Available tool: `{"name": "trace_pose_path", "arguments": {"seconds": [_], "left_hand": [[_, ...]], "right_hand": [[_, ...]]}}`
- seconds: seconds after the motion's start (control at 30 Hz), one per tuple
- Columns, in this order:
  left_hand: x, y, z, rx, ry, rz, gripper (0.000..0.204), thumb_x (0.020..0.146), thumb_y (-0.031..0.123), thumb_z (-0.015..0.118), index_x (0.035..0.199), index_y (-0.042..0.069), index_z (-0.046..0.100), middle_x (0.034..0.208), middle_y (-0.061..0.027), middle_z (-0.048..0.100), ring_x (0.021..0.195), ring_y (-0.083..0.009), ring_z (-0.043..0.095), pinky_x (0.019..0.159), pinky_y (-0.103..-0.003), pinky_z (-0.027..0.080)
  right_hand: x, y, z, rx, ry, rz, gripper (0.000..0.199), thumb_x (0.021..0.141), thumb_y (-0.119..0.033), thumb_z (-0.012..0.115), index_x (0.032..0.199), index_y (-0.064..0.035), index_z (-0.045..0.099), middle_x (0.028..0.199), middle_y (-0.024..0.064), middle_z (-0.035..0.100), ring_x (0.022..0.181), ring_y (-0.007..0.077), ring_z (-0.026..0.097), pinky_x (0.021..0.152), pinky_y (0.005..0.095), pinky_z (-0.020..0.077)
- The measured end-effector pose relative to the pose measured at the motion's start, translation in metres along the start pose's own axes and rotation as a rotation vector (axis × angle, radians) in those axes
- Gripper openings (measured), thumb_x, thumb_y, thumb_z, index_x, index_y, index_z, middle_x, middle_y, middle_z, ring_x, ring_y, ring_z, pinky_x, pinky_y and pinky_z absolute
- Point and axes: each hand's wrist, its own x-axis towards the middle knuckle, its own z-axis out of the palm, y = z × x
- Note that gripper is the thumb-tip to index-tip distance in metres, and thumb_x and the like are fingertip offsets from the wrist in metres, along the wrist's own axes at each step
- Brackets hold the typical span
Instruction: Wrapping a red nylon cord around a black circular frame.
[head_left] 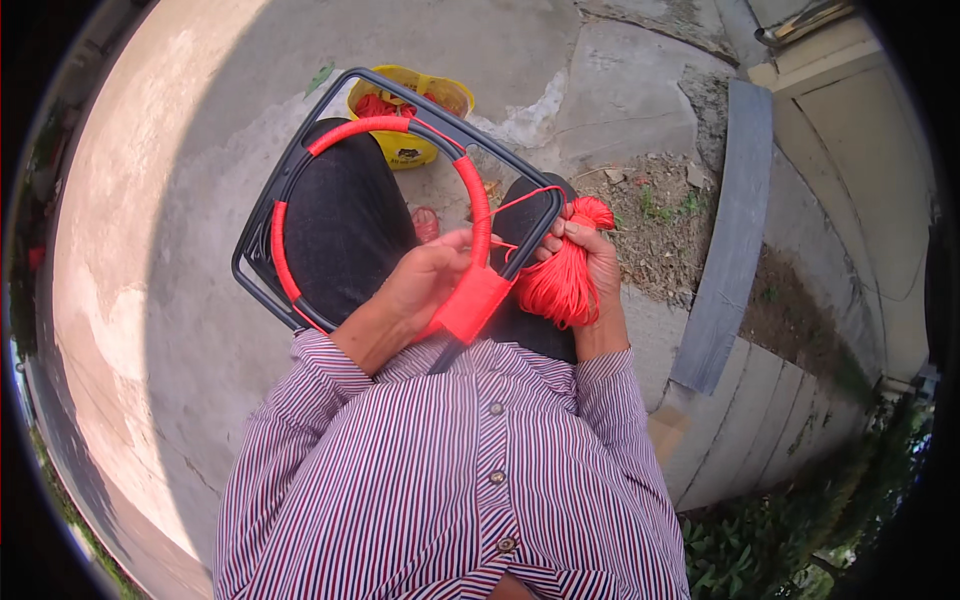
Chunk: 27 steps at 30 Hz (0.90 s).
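Now left hand (425, 280) grips frame (300, 165); right hand (590, 255) clutches cord bundle (560, 285) pointing down.

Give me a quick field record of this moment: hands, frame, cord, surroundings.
left hand: grips the lower part of the frame where the red wrapping is widest
right hand: holds a bundle of red cord beside the frame
frame: dark metal, rests on the lap, inner ring partly wrapped in red cord
yellow bucket: on the concrete ground beyond the knees, red cord inside
clothing: striped shirt, dark trousers
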Motion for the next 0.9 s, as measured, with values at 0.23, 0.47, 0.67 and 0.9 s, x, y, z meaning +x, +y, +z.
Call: {"name": "trace_pose_path", "arguments": {"seconds": [0.23, 0.47, 0.67, 0.9], "left_hand": [[0.004, -0.003, -0.001, -0.044, 0.069, 0.058, 0.051, 0.08, 0.004, 0.046, 0.13, -0.002, 0.046, 0.106, -0.0131, 0.062, 0.091, -0.0193, 0.065, 0.085, -0.034, 0.055], [0.001, -0.001, 0.003, -0.035, 0.014, 0.036, 0.051, 0.077, 0.004, 0.046, 0.127, -0.005, 0.048, 0.106, -0.0137, 0.062, 0.092, -0.019, 0.064, 0.088, -0.032, 0.053], [0.001, -0.002, 0.006, -0.025, 0.056, 0.015, 0.04, 0.078, 0.005, 0.047, 0.115, -0.007, 0.053, 0.104, -0.0153, 0.063, 0.092, -0.0193, 0.064, 0.089, -0.032, 0.053], [0.002, -0.002, 0.0, -0.071, 0.077, 0.049, 0.028, 0.079, 0.006, 0.047, 0.102, -0.006, 0.057, 0.091, -0.015, 0.065, 0.083, -0.0196, 0.065, 0.083, -0.031, 0.055]], "right_hand": [[-0.095, -0.065, 0.003, -0.557, -0.152, -0.315, 0.035, 0.074, -0.002, 0.059, 0.108, 0.0055, 0.053, 0.102, 0.0315, 0.063, 0.052, 0.0161, 0.053, 0.052, 0.0272, 0.0497], [-0.136, -0.137, -0.072, -0.377, 0.118, -0.656, 0.017, 0.09, -0.007, 0.052, 0.106, -0.0012, 0.054, 0.099, 0.0189, 0.065, 0.057, 0.0141, 0.054, 0.049, 0.027, 0.0485], [-0.075, -0.009, -0.014, -0.785, 0.017, -0.227, 0.026, 0.086, 0.001, 0.061, 0.111, -0.0006, 0.055, 0.122, 0.0243, 0.059, 0.071, 0.0153, 0.064, 0.065, 0.0268, 0.0532], [-0.086, -0.009, 0.006, -1.053, -0.075, -0.046, 0.019, 0.079, 0.003, 0.066, 0.094, 0.0006, 0.056, 0.069, 0.0046, 0.06, 0.057, 0.0116, 0.06, 0.051, 0.0246, 0.0498]]}}
